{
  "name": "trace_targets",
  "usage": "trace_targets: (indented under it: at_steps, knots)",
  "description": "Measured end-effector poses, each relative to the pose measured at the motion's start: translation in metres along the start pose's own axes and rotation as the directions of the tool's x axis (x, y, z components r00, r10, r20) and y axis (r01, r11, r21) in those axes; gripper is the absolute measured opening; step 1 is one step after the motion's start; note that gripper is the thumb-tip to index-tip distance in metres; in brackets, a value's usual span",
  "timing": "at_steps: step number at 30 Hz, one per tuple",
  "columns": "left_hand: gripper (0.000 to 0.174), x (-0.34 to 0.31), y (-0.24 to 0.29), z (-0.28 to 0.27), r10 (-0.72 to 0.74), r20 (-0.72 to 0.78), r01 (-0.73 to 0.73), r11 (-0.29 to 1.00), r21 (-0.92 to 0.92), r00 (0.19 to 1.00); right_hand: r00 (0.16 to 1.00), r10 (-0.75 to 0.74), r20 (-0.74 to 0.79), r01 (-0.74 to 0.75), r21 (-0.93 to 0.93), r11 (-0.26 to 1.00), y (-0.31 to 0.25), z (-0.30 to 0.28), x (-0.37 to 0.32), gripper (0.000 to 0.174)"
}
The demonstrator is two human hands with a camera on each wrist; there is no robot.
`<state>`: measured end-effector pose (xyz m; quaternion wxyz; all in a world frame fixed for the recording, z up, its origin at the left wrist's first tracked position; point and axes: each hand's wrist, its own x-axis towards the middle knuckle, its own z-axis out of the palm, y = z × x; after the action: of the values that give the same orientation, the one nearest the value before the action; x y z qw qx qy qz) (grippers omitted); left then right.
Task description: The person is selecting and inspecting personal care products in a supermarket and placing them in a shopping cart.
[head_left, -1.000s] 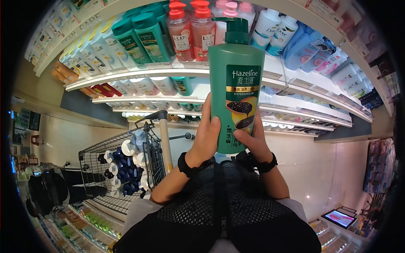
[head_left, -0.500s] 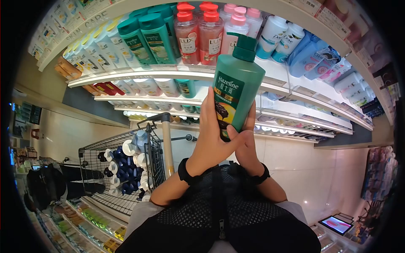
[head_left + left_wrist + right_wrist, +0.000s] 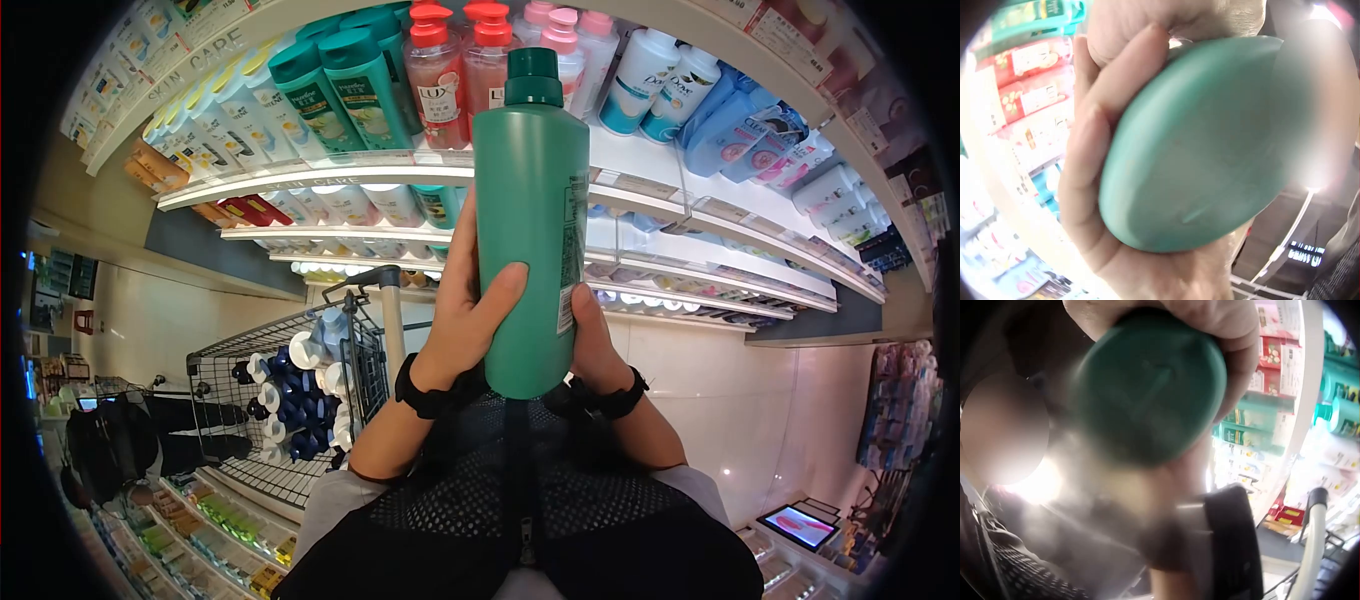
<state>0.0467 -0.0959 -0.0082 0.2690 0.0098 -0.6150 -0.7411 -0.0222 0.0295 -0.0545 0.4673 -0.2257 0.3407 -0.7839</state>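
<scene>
A large green pump bottle (image 3: 525,220) stands nearly upright before the chest in the head view, its plain side and part of a back label toward me. The left hand (image 3: 478,305) grips its left side, thumb across the front and fingers going behind. On the lower right side, the right hand (image 3: 597,340) holds it with the thumb along the edge by the label. Each wrist view looks at the base: the left hand's curled fingers (image 3: 1088,162) wrap the bottle bottom (image 3: 1191,150), and the right wrist view shows the same green base (image 3: 1154,387) with a hand around it.
Shelves (image 3: 400,165) curve across the front with green bottles (image 3: 365,90), red-capped LUX bottles (image 3: 435,95) and white Dove bottles (image 3: 635,85). A wire shopping cart (image 3: 215,375) holding several white and dark blue bottles stands at the left. A screen (image 3: 800,525) glows at lower right.
The bottle has turned in the hands: its front Hazeline label has swung out of sight and the plain side with the back label now shows. Both hands have shifted their hold around it.
</scene>
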Motion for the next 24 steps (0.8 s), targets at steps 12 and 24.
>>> trace_targets:
  at_steps: [12, 24]
  knots:
    - [0.055, 0.002, 0.004, 0.009, -0.014, 0.007, 0.013, 0.992, 0.127, 1.0, 0.931, -0.317, -0.181, 0.214, -0.431, 0.876, -0.016, 0.015, 0.006, 0.062]
    - [0.063, -0.002, -0.007, 0.003, 0.099, 0.081, -0.1, 0.995, 0.016, 0.992, 0.91, -0.41, -0.053, 0.331, -0.5, 0.8, -0.018, 0.022, 0.009, 0.069]
